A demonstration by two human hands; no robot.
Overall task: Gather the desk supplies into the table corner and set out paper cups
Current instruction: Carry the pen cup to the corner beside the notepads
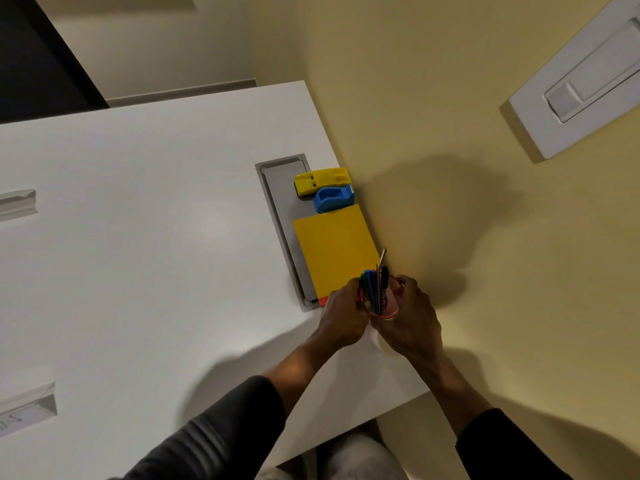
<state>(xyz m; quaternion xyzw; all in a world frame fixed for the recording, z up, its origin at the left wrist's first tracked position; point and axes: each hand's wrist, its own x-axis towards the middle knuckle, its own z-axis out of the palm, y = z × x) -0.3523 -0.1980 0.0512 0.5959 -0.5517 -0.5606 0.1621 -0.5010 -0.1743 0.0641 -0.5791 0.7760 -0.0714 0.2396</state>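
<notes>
A clear reddish pen cup (389, 303) holding several pens (372, 285) sits at the table's right edge by the wall. My left hand (341, 317) and my right hand (412, 323) wrap around it from both sides. Just beyond it lies a yellow pad (334, 249) with an orange pad edge (323, 301) showing underneath. Further back are a blue stapler-like item (332, 199) and a yellow stapler (320, 181). A pale round object (384, 344), possibly a cup or tape roll, is partly hidden under my right hand.
The supplies rest on a grey cable hatch (280, 209) set into the white table (138, 237). The yellow wall (450, 98) runs along the table's right edge, with a white switch plate (581, 84). Two recessed fittings (17, 204) (27, 408) lie at the left.
</notes>
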